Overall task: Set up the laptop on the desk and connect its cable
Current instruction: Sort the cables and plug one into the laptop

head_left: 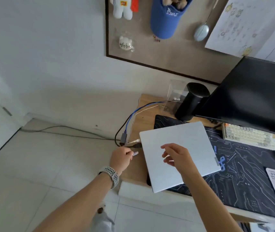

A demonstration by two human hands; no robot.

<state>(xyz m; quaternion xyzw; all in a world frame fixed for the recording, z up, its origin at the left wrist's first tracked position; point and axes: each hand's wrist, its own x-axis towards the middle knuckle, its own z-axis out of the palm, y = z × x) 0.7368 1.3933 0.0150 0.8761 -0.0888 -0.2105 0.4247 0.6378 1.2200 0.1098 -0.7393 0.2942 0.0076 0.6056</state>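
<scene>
A closed white laptop (178,154) lies flat at the centre of the frame, partly on a dark desk mat (243,174) with a circuit pattern and partly over the wooden tabletop (136,171), its left edge near the tabletop's left end.

The left hand (120,159), with a watch (111,174) on its wrist, sits just left of the laptop at centre-left; its fingers are curled round a small light-coloured cable plug (135,153), whose tip points at the laptop's left edge but stays just apart from it. The right hand (175,155) hovers over the laptop lid with loose, relaxed fingers, grasping nothing; whether it touches the lid cannot be told.

Just above the held plug, 2 other connectors, 1 pale (135,140) and 1 black (136,145), reach the laptop's left edge. Blue (138,111), white and black cables run from them toward the upper right across the tabletop.

At the right of the frame stand a black monitor (257,94), a black cylindrical speaker (192,101) and a pale keyboard (248,135). A pinboard (175,54) with soft toys hangs on the wall in the upper middle.
</scene>
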